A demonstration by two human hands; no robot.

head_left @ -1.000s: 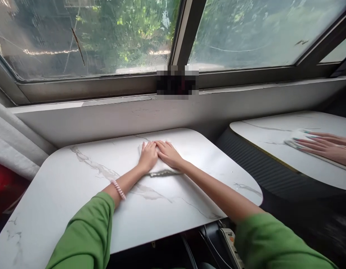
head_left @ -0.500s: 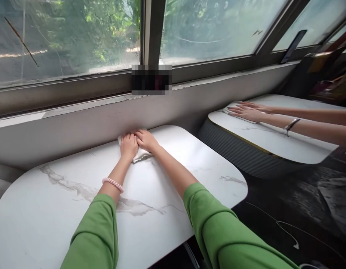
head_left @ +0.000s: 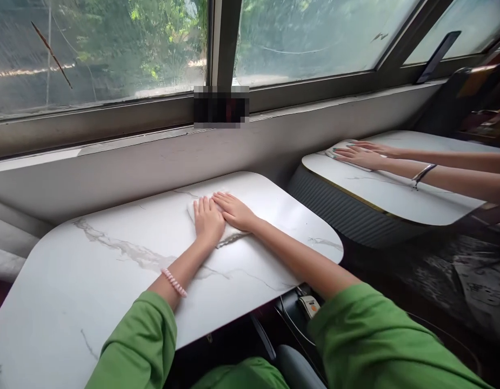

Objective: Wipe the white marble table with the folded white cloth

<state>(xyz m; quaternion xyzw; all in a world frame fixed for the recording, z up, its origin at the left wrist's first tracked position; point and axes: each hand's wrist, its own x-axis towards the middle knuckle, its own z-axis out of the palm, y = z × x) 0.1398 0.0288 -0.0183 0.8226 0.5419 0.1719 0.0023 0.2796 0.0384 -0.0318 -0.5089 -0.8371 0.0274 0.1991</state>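
Observation:
A folded white cloth (head_left: pixel 232 236) lies on the white marble-patterned table (head_left: pixel 124 292), near its far side. My left hand (head_left: pixel 209 219) rests flat on the cloth's left part, fingers stretched forward; a pink coiled band circles that wrist. Beside it my right hand (head_left: pixel 234 209) lies palm down over the cloth, its fingers extended and its fingertips close to the left hand's. Both palms and much of the cloth are hidden beneath the hands.
At the right, another person's two hands (head_left: pixel 361 156) press a white cloth on a second marbled table (head_left: pixel 412 205). Windows and a ledge (head_left: pixel 152 138) run behind. A dark phone-like object (head_left: pixel 438 56) leans at the far right window. A cable hangs under my table.
Both my hands and the cloth have moved back from the wall, toward me and slightly right. The view has shifted a little. The other person's hands remain on their cloth.

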